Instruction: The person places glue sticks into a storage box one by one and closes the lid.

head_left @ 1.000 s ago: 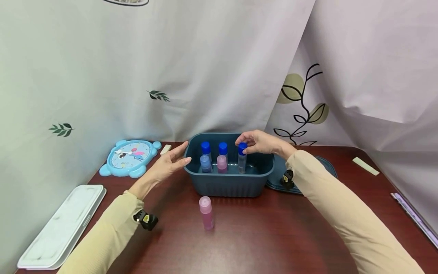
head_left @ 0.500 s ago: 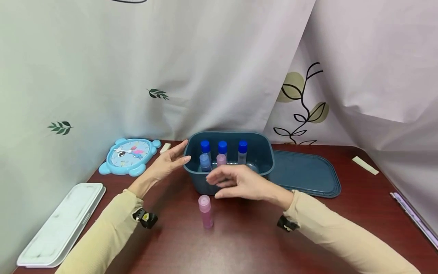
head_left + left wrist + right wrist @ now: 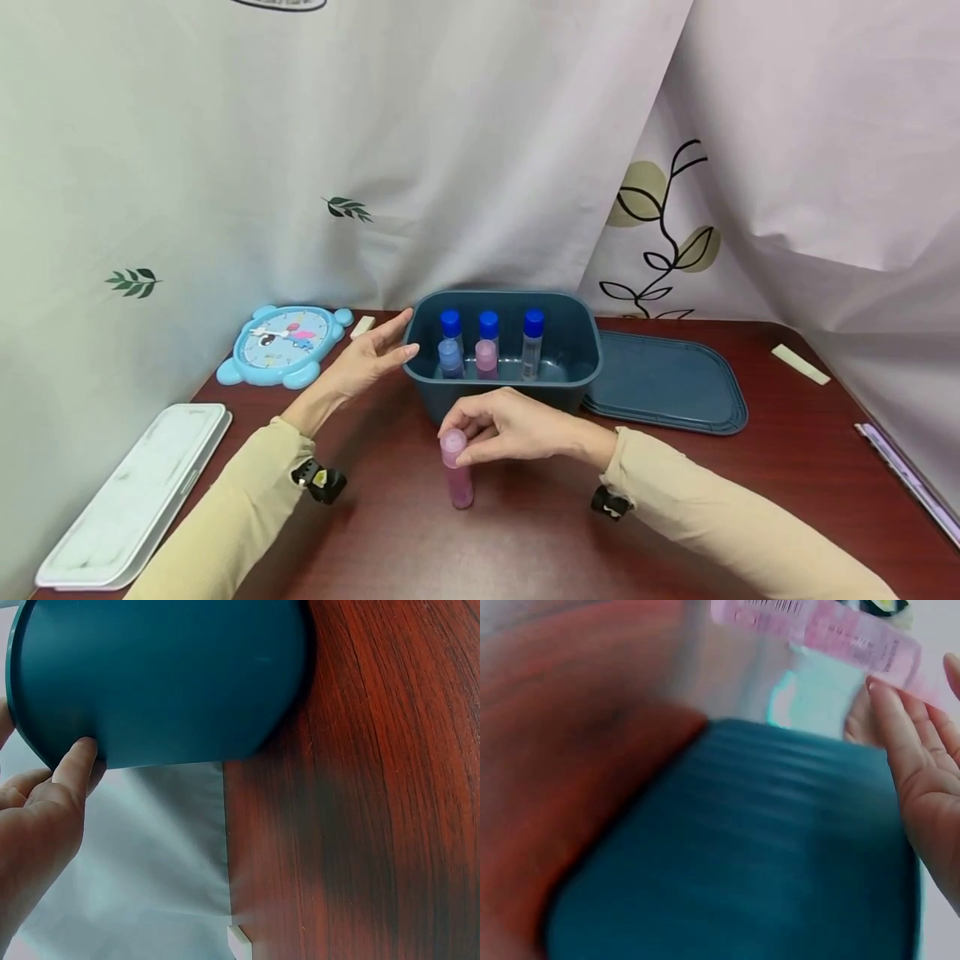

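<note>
Well, right hand (image 3: pixel 510 427) pinches pink bottle (image 3: pixel 458 479) (outside bin's front rim (image 3: pixel 555 384)).

Curtained tabletop nook, as I see it remotely: round-cornered red-brown wood-grain table (image 3: pixel 532 533), pale leaf-printed fabric drapes (image 3: pixel 487 167)

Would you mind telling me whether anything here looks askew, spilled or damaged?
Nothing stands out. The five bottles in the dark blue bin stand upright, the matching lid lies flat beside it, and no spill or damage shows. The pink bottle outside is pinched near its top by the right hand.
</note>
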The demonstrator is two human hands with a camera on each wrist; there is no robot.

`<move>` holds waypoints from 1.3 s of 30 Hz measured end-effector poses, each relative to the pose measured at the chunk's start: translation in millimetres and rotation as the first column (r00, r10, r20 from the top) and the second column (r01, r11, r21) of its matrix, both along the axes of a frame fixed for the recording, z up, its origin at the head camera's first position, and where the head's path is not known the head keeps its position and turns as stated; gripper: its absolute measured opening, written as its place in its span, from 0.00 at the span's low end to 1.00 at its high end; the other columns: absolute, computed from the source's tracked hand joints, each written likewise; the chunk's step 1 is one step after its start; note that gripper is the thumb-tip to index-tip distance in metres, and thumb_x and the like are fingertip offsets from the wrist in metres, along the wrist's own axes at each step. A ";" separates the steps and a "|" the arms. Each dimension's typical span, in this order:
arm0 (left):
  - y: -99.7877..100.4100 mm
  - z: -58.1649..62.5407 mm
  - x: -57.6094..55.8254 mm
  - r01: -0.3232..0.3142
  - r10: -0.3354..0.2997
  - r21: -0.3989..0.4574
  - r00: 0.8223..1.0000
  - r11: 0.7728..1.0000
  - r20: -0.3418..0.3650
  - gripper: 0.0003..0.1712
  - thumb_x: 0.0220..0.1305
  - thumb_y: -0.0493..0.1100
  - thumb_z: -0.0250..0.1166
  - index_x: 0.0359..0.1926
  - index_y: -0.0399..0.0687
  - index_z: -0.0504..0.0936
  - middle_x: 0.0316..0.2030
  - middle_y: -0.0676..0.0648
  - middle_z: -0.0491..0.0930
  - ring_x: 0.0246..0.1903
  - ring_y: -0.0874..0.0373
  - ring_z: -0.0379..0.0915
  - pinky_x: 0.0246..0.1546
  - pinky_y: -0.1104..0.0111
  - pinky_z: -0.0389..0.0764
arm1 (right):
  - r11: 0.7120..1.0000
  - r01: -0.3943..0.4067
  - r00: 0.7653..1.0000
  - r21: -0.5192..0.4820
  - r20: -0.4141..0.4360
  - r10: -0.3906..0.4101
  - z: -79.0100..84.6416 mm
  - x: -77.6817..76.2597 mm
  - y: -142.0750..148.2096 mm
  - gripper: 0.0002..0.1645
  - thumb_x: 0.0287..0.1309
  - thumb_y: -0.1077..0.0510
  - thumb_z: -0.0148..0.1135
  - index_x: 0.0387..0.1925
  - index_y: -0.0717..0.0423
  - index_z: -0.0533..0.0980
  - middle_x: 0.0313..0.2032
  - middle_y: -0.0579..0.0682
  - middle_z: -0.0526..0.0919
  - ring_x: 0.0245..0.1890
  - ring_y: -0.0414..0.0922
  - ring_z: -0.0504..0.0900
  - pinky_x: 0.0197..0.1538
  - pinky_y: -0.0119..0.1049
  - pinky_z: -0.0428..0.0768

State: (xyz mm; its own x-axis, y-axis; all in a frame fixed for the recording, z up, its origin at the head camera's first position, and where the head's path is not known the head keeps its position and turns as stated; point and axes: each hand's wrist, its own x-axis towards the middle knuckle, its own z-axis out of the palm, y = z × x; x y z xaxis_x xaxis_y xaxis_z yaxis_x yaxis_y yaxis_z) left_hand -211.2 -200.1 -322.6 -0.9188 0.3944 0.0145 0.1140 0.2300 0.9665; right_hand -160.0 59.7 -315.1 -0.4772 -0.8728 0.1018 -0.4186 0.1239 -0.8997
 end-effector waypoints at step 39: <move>0.7 -0.2 0.5 0.005 -0.005 0.003 0.999 1.000 0.034 0.41 0.69 0.45 0.56 0.74 0.47 0.44 0.73 0.44 0.45 0.71 0.44 0.47 0.62 0.56 0.62 | 0.968 0.003 0.998 0.252 0.062 -0.019 31.5 -101.5 76.0 0.16 0.57 0.70 0.59 0.48 0.65 0.71 0.47 0.58 0.78 0.43 0.48 0.78 0.47 0.36 0.81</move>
State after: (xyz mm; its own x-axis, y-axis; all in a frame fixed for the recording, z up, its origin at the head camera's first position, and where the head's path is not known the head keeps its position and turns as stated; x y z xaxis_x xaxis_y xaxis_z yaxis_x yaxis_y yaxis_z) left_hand -210.7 -199.4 -322.8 -0.9168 0.3991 -0.0155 0.0821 0.2262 0.9706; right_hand -261.5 135.7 -283.6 -0.4854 -0.8613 -0.1505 -0.3595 0.3535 -0.8636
